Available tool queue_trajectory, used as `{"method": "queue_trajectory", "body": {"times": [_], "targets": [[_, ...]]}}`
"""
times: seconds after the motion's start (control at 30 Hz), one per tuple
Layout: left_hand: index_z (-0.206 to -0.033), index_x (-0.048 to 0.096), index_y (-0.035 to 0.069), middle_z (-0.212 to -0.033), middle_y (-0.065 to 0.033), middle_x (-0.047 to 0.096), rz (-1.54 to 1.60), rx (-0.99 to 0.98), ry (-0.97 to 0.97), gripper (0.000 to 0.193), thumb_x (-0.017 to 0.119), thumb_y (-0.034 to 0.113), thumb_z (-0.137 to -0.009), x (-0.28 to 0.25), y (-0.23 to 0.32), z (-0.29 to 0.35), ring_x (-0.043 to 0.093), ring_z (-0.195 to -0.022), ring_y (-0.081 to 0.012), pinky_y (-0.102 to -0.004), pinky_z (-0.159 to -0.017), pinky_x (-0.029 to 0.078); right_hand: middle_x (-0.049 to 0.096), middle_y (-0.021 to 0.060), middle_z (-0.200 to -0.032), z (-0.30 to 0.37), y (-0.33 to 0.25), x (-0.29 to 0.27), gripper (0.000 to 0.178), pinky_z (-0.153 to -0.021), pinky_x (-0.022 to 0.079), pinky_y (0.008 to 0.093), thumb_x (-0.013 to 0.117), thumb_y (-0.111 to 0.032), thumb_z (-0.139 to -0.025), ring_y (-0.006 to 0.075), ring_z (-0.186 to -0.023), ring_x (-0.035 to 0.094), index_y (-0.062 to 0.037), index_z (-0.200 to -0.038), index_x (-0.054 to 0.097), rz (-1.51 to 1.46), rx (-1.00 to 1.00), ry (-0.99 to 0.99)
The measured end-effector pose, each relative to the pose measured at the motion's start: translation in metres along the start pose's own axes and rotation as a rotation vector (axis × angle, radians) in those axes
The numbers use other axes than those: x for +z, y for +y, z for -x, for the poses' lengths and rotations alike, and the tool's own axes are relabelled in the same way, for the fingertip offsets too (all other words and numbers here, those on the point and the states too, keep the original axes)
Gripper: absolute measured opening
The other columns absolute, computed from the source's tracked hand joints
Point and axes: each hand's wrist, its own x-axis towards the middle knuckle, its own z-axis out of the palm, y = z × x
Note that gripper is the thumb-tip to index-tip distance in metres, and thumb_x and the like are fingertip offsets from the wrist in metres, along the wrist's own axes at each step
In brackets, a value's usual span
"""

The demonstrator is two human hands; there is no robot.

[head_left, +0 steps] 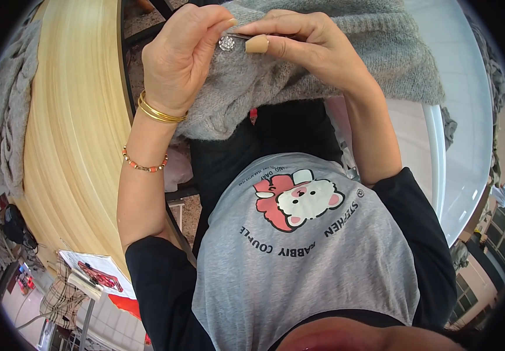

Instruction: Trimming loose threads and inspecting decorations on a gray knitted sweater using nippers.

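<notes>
While sparkly button lies between, left hand, right hand pinched closed over grey knit.

The left hand and right hand sit close together, fingers bent, beside a sparkling button against grey knitwear. A pale wooden desk curves along the left.

Grey knit — rumpled; button — round, sparkling

On the light wood-grained table, 1 grey knitted piece lies along the left edge.
</notes>
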Motion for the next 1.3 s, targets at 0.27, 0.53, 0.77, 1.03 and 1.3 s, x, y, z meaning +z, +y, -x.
{"method": "queue_trajectory", "body": {"times": [0.27,0.53,0.77,1.03,1.3], "targets": [[-0.107,0.066,-0.001,-0.096,-0.0063,0.068,-0.002,0.046,0.0,0.015,0.063,-0.002,-0.093,0.001,0.002,-0.001,0.061,-0.083,-0.0128,-0.0215,-0.074,0.048,0.064,0.005,-0.085,-0.01,0.006,-0.011,0.027,-0.069,0.046,0.0267,0.072,-0.014,-0.09,0.0113,-0.078,0.057,0.0003,-0.112,0.07,0.369,-0.692,-0.116],[-0.108,0.066,0.0,-0.1,-0.0045,0.069,0.071,-0.018,0.038,0.014,0.061,0.001,-0.095,0.001,0.002,0.002,0.061,-0.088,-0.0102,-0.0204,-0.079,0.048,0.063,0.0097,-0.082,-0.013,0.009,-0.008,0.026,-0.064,0.047,0.0297,0.075,-0.012,-0.086,0.0183,-0.072,0.059,0.0004,-0.109,0.07,0.535,-0.925,0.014],[-0.109,0.066,0.0,-0.1,-0.0033,0.068,0.107,-0.06,0.047,0.014,0.06,0.001,-0.096,0.002,0.003,0.004,0.06,-0.088,-0.0091,-0.0203,-0.079,0.048,0.063,0.0116,-0.085,0.001,-0.016,0.003,0.024,-0.062,0.048,0.0313,0.074,-0.008,-0.084,0.0219,-0.071,0.061,0.0005,-0.107,0.07,0.428,-0.384,0.069],[-0.103,0.063,0.001,-0.09,0.0001,0.061,0.181,-0.419,0.081,0.009,0.061,0.005,-0.096,-0.001,0.026,-0.003,0.054,-0.078,-0.0065,-0.0196,-0.069,0.043,0.064,0.0056,-0.079,-0.027,0.014,0.002,0.02,-0.06,0.047,0.0303,0.073,-0.008,-0.084,0.0185,-0.068,0.061,0.0001,-0.103,0.07,0.711,-1.135,0.153],[-0.098,0.065,0.003,-0.07,0.0049,0.056,0.573,-0.724,0.179,0.009,0.06,0.011,-0.098,0.012,-0.002,0.006,0.049,-0.06,-0.0007,-0.0151,-0.055,0.039,0.055,-0.0072,-0.072,-0.005,0.04,0.014,0.026,-0.059,0.033,0.0184,0.071,-0.009,-0.083,0.0012,-0.066,0.044,0.0005,-0.107,0.07,0.356,0.05,0.056]]}}
